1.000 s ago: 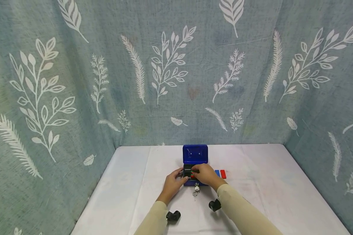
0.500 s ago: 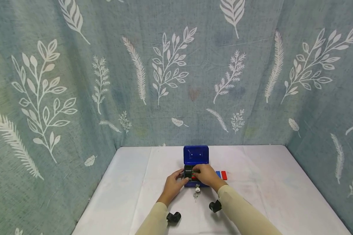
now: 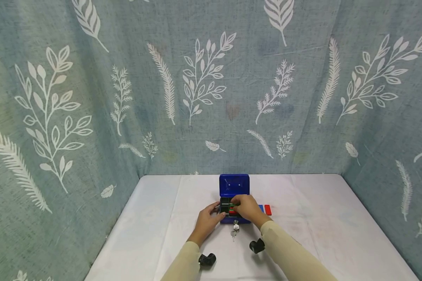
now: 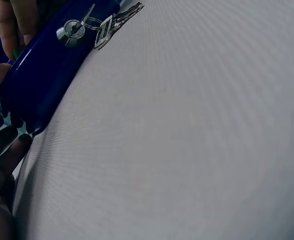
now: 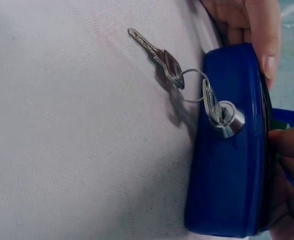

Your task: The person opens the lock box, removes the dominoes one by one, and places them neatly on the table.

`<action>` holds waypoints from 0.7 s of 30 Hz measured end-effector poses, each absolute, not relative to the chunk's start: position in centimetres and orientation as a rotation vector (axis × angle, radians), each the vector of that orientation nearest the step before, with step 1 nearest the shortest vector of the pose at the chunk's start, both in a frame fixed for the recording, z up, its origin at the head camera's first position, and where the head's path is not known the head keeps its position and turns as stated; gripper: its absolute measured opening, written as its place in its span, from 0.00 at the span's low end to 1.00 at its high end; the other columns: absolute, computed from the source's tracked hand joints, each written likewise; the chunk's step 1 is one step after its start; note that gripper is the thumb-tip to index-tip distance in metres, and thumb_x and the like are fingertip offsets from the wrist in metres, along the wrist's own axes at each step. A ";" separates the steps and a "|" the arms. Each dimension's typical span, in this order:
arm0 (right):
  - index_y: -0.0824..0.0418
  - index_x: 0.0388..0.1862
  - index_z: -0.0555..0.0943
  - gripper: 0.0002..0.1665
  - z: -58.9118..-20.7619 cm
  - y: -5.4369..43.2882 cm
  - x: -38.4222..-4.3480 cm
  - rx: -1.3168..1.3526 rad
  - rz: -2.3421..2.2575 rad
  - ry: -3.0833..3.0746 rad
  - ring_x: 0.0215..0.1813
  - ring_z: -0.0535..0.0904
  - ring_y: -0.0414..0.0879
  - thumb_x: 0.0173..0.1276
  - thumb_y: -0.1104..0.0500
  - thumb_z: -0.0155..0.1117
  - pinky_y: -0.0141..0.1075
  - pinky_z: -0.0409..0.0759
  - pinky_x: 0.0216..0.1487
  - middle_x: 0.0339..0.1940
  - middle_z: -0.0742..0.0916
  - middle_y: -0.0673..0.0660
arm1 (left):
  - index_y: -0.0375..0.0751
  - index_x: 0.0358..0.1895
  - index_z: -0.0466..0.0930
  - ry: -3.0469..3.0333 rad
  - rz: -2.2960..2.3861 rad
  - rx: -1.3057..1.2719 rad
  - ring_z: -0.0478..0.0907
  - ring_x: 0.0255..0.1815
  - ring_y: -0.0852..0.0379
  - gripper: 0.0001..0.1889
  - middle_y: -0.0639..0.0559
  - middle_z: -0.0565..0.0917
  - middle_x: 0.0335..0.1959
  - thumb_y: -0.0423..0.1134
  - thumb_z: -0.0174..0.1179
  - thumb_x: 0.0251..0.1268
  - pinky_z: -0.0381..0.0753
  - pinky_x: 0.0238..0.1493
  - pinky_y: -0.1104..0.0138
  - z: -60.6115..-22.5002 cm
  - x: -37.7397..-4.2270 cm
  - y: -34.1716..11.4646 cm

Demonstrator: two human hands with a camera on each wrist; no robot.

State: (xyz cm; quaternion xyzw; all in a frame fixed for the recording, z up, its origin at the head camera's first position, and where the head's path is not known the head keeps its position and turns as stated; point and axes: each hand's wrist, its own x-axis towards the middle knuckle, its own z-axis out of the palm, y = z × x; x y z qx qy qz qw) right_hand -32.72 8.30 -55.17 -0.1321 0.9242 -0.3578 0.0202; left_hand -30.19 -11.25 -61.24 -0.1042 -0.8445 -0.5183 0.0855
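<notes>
– Seeing risk?
– Right grip (image 3: 247,207) looks clamped on green block (image 5: 281,125), right half inside blue box (image 5: 224,175). Left grip (image 3: 205,221) braces left edge, thumb and fingers apart.
– Failure?
– Tilted insertion could snag red block (image 3: 232,212); slack bracing, box slides.

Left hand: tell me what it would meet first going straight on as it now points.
Most likely the box: the left hand points at its left side and appears to touch it, though depth is unclear.

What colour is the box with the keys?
The box is blue, clearest in the right wrist view.
</notes>
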 end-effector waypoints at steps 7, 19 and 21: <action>0.57 0.42 0.87 0.10 -55.3 8.5 -32.6 -0.406 -1.143 2.866 0.45 0.81 0.47 0.61 0.64 0.69 0.46 0.80 0.52 0.40 0.87 0.50 | 0.43 0.63 0.77 -2.534 -1.545 -0.276 0.77 0.58 0.51 0.30 0.50 0.84 0.51 0.52 0.68 0.58 0.66 0.65 0.50 -61.4 -30.3 -11.2; 0.54 0.39 0.87 0.05 -55.2 8.3 -32.7 -0.395 -1.162 2.920 0.43 0.80 0.46 0.65 0.57 0.69 0.47 0.79 0.51 0.38 0.87 0.48 | 0.42 0.62 0.77 -2.510 -1.536 -0.303 0.77 0.58 0.50 0.30 0.49 0.84 0.51 0.51 0.68 0.58 0.67 0.65 0.49 -61.5 -30.4 -11.3; 0.54 0.39 0.87 0.05 -55.2 8.3 -32.7 -0.383 -1.180 2.925 0.43 0.80 0.46 0.64 0.57 0.70 0.47 0.80 0.50 0.37 0.87 0.48 | 0.42 0.62 0.77 -2.510 -1.543 -0.305 0.77 0.58 0.50 0.30 0.49 0.84 0.51 0.51 0.68 0.58 0.67 0.64 0.49 -61.5 -30.4 -11.3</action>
